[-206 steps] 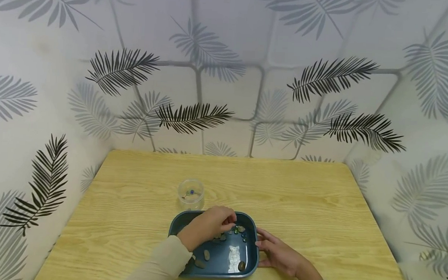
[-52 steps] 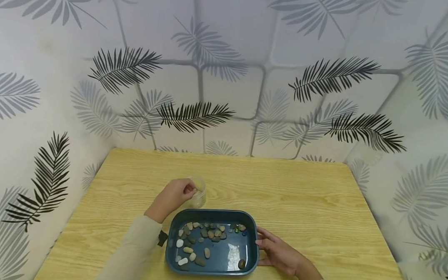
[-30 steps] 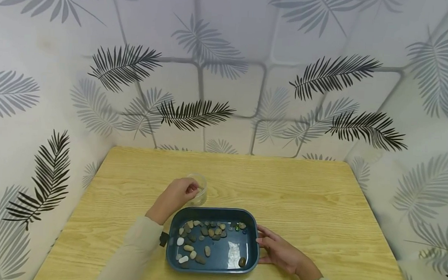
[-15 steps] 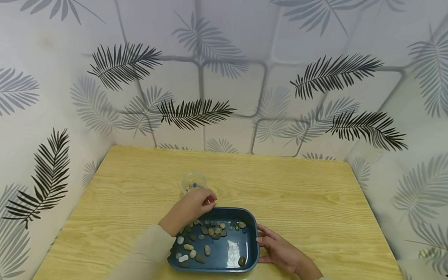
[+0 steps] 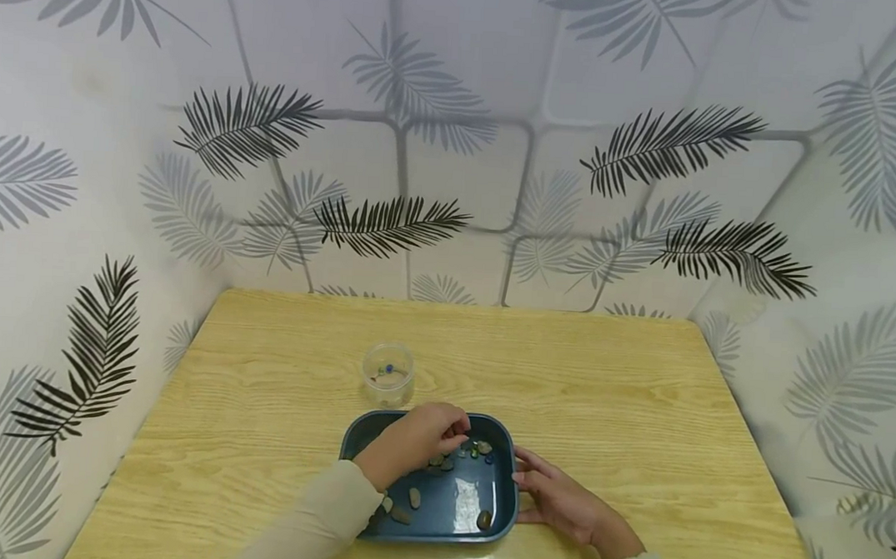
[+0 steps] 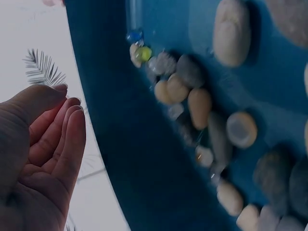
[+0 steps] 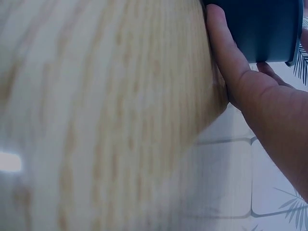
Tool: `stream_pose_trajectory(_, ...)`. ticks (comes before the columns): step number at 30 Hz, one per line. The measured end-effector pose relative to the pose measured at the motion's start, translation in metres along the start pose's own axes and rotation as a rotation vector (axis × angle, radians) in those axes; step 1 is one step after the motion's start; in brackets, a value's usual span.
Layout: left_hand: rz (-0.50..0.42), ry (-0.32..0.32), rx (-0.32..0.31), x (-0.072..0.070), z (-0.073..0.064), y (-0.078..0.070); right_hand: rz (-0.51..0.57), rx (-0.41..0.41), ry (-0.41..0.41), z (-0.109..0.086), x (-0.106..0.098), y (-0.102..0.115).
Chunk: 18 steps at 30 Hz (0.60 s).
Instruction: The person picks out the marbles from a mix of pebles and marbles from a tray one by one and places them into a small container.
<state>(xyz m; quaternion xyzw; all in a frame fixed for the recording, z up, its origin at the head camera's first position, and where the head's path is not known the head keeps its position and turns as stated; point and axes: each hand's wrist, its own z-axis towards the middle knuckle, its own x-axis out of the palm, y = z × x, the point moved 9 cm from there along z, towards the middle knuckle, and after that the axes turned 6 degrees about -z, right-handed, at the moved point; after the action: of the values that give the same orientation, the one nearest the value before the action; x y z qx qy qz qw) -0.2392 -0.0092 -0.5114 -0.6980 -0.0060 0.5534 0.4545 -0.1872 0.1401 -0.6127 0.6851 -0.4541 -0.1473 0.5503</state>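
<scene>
A dark blue rectangular tray [image 5: 439, 521] holds pebbles and a few glass beads. My left hand [image 5: 428, 433] hovers over its far side, fingers loosely bent, and nothing shows between thumb and fingers in the left wrist view. Closest to its fingertips are a green bead [image 5: 475, 452], a blue bead [image 5: 488, 460] and a pale pebble [image 5: 484, 448]. The forearm hides much of the tray's left side. My right hand [image 5: 559, 497] touches the tray's right wall with extended fingers. In the right wrist view, fingers [image 7: 226, 50] lie along the tray's outer wall [image 7: 262, 29].
Just behind the tray stands a clear round cup [image 5: 388, 385] with a blue bead and other small bits inside. A brown stone [image 5: 484, 520] lies in the tray's near right corner. The wooden table [image 5: 609, 378] meets patterned cloth walls at the back and sides.
My left hand has gone from the clear cup rightward and toward me, over the tray, uncovering the cup. My right hand has stayed at the tray's side.
</scene>
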Motion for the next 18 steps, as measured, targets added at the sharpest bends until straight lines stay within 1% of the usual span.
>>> stream_pose_trajectory(3, -0.027, 0.024, 0.0, 0.01, 0.003, 0.003, 0.001, -0.002, 0.006, -0.001, 0.0, 0.0)
stream_pose_trajectory(9, -0.033, 0.028, -0.019, 0.023, 0.01, 0.007, -0.004, -0.012, 0.019, -0.002, 0.0, 0.0)
stream_pose_trajectory(13, -0.022, 0.027, -0.029, 0.027, 0.012, 0.007, -0.009, -0.009, 0.018, -0.001, 0.0, 0.0)
stream_pose_trajectory(18, -0.026, 0.044, -0.046, 0.031, 0.012, 0.008, -0.01, -0.007, 0.018, -0.002, 0.001, 0.001)
